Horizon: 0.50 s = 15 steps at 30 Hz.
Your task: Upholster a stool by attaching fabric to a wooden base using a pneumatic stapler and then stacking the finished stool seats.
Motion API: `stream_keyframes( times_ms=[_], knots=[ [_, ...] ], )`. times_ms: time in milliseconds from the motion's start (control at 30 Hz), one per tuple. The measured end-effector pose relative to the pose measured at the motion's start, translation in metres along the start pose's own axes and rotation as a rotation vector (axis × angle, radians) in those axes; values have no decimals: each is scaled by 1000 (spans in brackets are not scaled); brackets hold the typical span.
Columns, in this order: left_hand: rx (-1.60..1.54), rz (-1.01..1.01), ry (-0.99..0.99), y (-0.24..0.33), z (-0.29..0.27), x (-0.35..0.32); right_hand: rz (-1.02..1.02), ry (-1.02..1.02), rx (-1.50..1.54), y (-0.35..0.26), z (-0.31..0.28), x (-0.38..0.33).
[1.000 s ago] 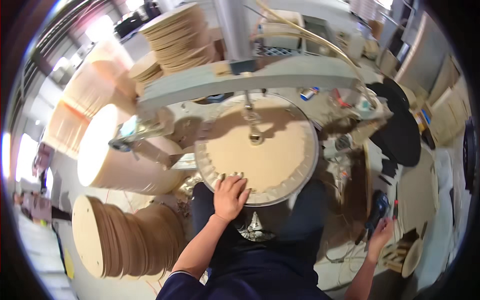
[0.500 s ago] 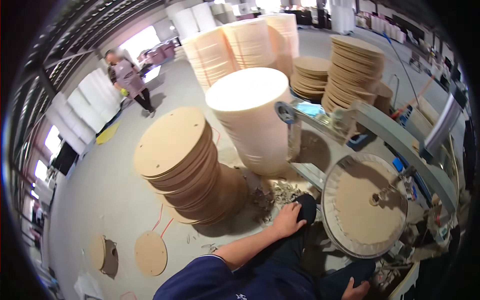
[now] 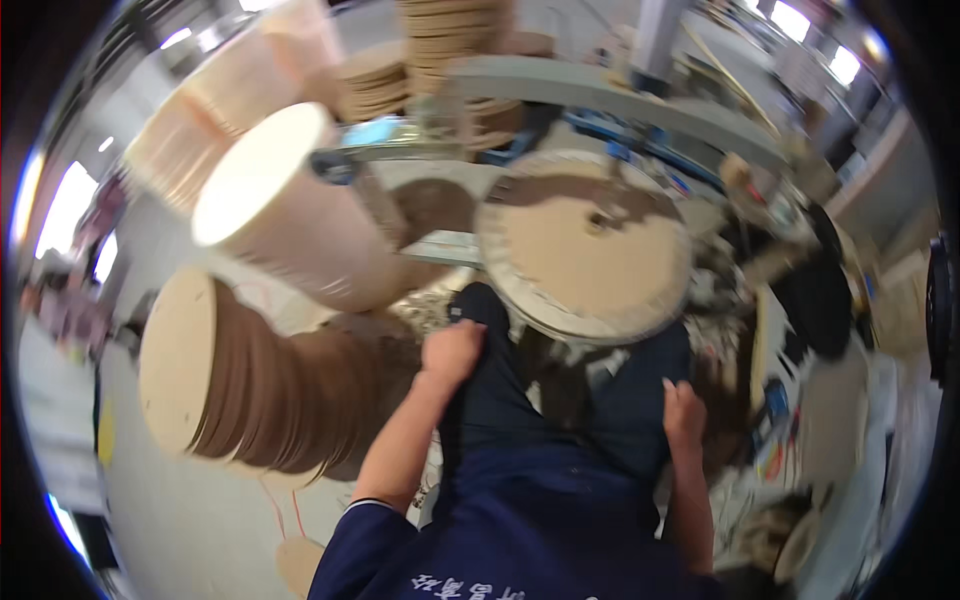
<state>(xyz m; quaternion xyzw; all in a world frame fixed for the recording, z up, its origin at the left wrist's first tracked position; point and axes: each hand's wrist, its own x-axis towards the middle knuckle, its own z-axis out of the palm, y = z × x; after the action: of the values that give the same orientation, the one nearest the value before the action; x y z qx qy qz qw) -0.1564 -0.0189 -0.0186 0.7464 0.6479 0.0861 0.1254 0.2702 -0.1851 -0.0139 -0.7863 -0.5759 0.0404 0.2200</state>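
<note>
My left hand (image 3: 452,350) rests on my left thigh near the knee; its fingers are blurred, so I cannot tell how far they curl. Beside my right thigh is my right hand (image 3: 684,412), its fingers folded in and their inside hidden. In front of my knees stands a round turntable-like machine. A tan fibreboard disc (image 3: 570,245) lies on it, ringed by a pale, crinkled rim (image 3: 520,308). A metal spindle (image 3: 612,200) reaches down to the disc near its middle. Neither hand touches the disc.
A leaning stack of tan discs (image 3: 185,360) stands at left, with a large wrapped white roll (image 3: 290,215) behind it. More discs (image 3: 375,85) are piled beyond the grey machine arm (image 3: 610,95). Scraps (image 3: 425,310) litter the floor by my left knee. Tools (image 3: 775,455) lie at right.
My view has swung to the right and down, so the machine now sits nearer the middle. My right hand has come fully into view with its fingers folded. The left stays on my leg.
</note>
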Motion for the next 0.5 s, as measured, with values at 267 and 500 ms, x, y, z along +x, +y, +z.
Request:
stream_keyframes(
  times_ms=[267,500],
  knots=[
    [-106,32,119,4,8,0,220,-74,158,-1,-41,-17],
    [-140,-83,57,12,-8,-12,252,-265,399,2,-58,-50]
  ],
)
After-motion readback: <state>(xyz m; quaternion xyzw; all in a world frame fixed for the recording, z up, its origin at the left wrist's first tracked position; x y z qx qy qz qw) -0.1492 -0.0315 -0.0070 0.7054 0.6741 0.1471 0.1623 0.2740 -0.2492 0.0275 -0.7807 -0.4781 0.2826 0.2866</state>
